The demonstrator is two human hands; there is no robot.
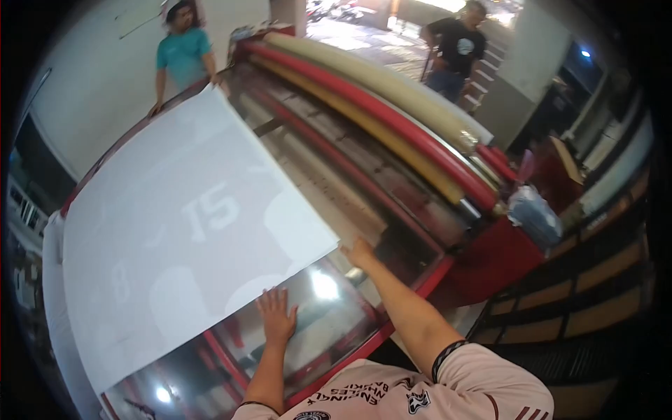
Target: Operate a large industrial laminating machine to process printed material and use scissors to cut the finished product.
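Large red machine (493,259) with a glass top (318,343). White sheet (175,259) lies spread across its left part. Long rollers (392,115) run along the right. Co-worker (183,56) stands at the far edge. Left hand (278,320): palm down, fingers spread, released, at sheet's near edge. Right hand (359,254): fingers bent at sheet's near right corner; cannot tell whether grasping.

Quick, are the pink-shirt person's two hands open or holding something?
Left hand: spread open at the near edge of the white sheet.
Right hand: at the sheet's corner; whether it's pinching can't be told.
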